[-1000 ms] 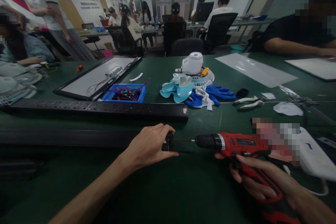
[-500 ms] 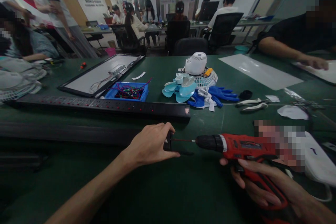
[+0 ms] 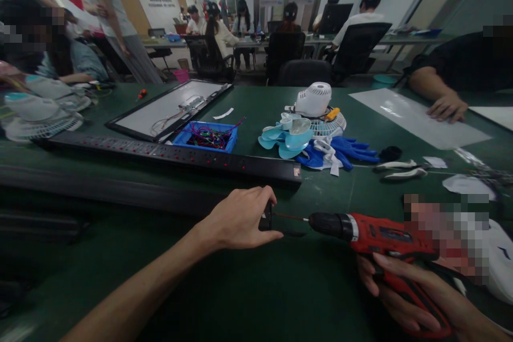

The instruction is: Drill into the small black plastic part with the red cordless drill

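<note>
My left hand (image 3: 244,219) is closed around the right end of a long black bar (image 3: 160,196), fingers over its top and thumb along the near side. The bar lies across the green table. In my right hand (image 3: 404,288) is a red cordless drill (image 3: 393,232), held by its handle with the chuck pointing left. A long thin screwdriver bit (image 3: 289,217) runs from the chuck to the end of the bar. Its tip is at the end face, where I cannot make out a screw. Behind the bar lies a black power strip (image 3: 176,157) with a row of sockets.
Beyond the strip are a blue tray (image 3: 230,145) of wires, a framed panel (image 3: 160,109), light-blue fan blades (image 3: 294,141), blue gloves (image 3: 352,148) and a white fan (image 3: 315,99). Pliers (image 3: 401,170) lie at right. A co-worker's hand (image 3: 448,108) rests on a white sheet (image 3: 401,109).
The camera has turned slightly left, so the scene sits farther right. My hands, the drill and the bar keep about the same relation. The co-worker's hand has moved left onto the white sheet.
</note>
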The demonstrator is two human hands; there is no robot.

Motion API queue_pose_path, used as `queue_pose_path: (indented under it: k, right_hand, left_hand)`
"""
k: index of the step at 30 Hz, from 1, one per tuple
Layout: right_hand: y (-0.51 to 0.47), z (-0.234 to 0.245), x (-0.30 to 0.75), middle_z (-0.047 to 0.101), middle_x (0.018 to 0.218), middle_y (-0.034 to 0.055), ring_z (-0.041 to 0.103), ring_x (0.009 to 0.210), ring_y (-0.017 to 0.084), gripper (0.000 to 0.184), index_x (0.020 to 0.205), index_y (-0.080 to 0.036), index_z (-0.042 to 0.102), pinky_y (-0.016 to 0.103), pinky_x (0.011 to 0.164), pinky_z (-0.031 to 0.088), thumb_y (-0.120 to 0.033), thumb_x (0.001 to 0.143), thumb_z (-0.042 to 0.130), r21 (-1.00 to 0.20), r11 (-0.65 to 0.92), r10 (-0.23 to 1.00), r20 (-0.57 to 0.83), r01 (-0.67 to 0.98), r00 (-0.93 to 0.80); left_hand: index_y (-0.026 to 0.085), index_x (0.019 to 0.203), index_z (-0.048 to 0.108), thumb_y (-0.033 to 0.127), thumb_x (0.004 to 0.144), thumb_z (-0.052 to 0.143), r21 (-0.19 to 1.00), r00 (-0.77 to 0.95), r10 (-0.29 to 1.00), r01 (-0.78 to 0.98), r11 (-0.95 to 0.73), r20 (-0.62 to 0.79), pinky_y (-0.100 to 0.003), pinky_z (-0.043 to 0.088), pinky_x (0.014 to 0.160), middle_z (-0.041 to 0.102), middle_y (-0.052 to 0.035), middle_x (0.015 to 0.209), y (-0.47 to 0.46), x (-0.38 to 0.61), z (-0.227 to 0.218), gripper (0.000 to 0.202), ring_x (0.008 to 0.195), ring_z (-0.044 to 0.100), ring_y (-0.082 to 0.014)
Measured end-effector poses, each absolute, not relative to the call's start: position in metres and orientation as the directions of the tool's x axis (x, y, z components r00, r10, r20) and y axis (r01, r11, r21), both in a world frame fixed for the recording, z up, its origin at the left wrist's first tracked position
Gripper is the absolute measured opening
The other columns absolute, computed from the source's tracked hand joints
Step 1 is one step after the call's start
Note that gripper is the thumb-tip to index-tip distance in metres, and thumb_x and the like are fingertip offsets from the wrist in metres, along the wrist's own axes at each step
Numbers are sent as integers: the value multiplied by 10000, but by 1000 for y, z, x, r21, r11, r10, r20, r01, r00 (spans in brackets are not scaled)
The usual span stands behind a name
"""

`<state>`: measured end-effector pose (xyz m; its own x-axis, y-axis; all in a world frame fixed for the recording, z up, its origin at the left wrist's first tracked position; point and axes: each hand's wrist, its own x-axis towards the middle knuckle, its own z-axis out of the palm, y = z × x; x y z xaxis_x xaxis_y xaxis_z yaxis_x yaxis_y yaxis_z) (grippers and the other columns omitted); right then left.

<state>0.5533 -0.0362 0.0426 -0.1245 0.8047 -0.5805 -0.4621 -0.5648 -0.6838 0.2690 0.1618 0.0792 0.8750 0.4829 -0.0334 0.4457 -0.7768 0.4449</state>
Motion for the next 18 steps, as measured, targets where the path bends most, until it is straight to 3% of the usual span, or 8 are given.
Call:
queue_pose_path:
  k: [7, 18]
  right_hand:
    - [-36, 52, 549, 670, 593, -29, 396, 269, -12, 419, 677, -173, 696, 114, 326, 402, -552, 718, 870, -615, -624, 735, -672, -483, -94]
    - [-35, 52, 546, 618, 509, -48, 399, 249, 5, 432, 622, -175, 700, 117, 297, 414, -537, 623, 937, -594, -630, 705, -707, -501, -48]
  left_hand:
    - [210, 1212, 535, 574, 853, 758, 451, 878, 477, 441, -776, -37, -393, 526, 863, 686, -62, 1164, 162, 268, 79, 558, 1050, 676, -261]
    - [209, 1194, 538, 574, 854, 751, 447, 881, 473, 430, -784, -19, -401, 521, 853, 687, -66, 1143, 162, 268, 79, 543, 1035, 677, -271]
